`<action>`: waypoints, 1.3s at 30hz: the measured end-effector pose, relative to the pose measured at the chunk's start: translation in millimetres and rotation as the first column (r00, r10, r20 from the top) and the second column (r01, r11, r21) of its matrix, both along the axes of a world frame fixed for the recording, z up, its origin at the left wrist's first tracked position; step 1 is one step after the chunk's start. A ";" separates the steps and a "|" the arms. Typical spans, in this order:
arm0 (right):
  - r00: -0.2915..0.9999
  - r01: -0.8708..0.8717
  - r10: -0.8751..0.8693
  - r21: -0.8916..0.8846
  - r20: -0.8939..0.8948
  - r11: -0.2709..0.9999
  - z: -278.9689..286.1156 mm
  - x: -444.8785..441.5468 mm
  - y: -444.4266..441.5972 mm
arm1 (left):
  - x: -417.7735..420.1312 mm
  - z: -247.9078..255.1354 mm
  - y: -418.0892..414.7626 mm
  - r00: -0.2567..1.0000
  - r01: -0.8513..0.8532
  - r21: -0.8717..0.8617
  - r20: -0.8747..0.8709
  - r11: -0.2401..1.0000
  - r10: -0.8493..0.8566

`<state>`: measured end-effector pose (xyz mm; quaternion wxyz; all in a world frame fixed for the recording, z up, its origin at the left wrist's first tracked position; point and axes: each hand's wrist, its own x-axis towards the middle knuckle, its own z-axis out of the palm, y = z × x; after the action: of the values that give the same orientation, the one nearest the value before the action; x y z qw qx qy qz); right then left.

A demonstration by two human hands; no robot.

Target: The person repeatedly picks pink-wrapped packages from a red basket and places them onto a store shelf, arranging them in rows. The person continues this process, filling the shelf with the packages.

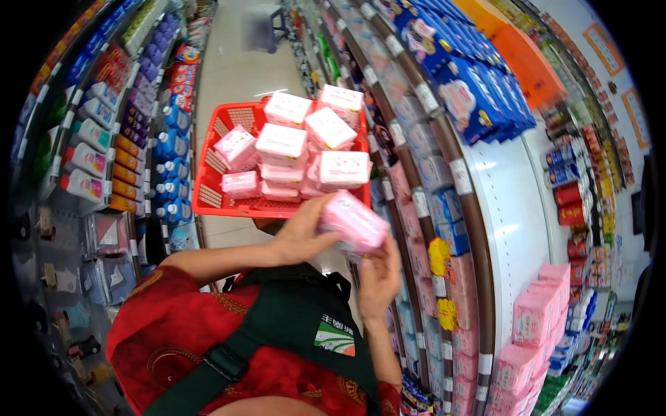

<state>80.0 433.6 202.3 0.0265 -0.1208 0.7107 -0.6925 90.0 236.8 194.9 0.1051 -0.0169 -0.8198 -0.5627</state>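
Note:
Between my two hands, in front of my chest, is a pink plastic-wrapped soft pack [355, 222]. My left hand [307, 229] grips its left side, and my right hand [381, 273] has its fingers at the pack's lower right corner. Just beyond stands a red plastic basket [244, 209], holding several white-and-pink packs [282, 143] stacked on its right side. Smaller pink packs [240, 184] lie towards its left. The underside of the pack I hold is partly hidden by my fingers.
On the right, a shelf [512, 208] bears blue packs [471, 99] and pink packs [536, 312], with an orange box [530, 67] above. Yellow price tags [440, 257] hang at the shelf edges. Blue bottles [174, 145] line the left shelving. A stool [271, 31] stands farther along the aisle.

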 end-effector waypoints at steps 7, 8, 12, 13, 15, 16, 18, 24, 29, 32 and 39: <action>0.735 -0.577 0.637 -0.279 0.232 0.768 -40.6 -5.0 -137.1 | 55.3 -16.3 -146.1 0.896 -0.394 0.012 0.230 0.919 0.381; 0.746 -0.592 0.644 -0.273 0.172 0.758 -41.7 -6.3 -152.6 | 53.9 -23.1 -162.0 0.891 -0.438 0.036 0.154 0.898 0.428; 0.812 -0.582 0.578 -0.053 -0.082 0.811 -33.8 -10.0 -185.1 | 42.6 -41.6 -190.6 0.765 -0.643 -0.115 -0.050 0.757 0.642; 0.831 -0.533 0.534 0.048 -0.158 0.845 -34.1 -11.7 -186.2 | 38.7 -42.5 -191.5 0.719 -0.690 -0.234 -0.118 0.685 0.685; 0.848 -0.458 0.483 0.155 -0.219 0.875 -42.9 -11.2 -169.7 | 34.0 -42.7 -176.5 0.726 -0.687 -0.201 -0.218 0.698 0.652; 0.858 -0.446 0.478 0.189 -0.189 0.875 -43.7 -12.9 -154.9 | 29.6 -42.9 -164.8 0.728 -0.679 -0.171 -0.283 0.714 0.624; 0.898 -0.388 0.421 0.217 -0.132 0.896 -42.3 -13.2 -124.1 | 20.8 -41.5 -132.3 0.758 -0.605 -0.075 -0.358 0.792 0.545; 0.933 0.119 0.034 0.394 -0.359 0.911 1.8 -7.9 -9.5 | -25.8 -15.3 -1.3 0.842 0.099 -0.022 -0.531 0.995 -0.096; 0.618 0.723 -0.272 0.397 -0.738 0.565 55.6 20.3 93.0 | -60.6 37.8 115.2 0.658 0.551 0.008 -0.619 0.835 -0.428; 0.359 0.927 -0.426 0.264 -0.830 0.268 80.8 41.8 142.1 | -68.0 73.6 177.6 0.530 0.679 -0.058 -0.651 0.732 -0.544; 0.416 0.903 -0.681 0.185 -0.603 0.388 114.8 46.9 217.2 | -96.5 121.8 311.2 0.551 0.704 -0.061 -0.582 0.708 -0.598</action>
<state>127.0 650.8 317.0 -0.4468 0.1069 0.8101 -0.3642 -6.4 548.0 316.8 0.1256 -0.4753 -0.6305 -0.6006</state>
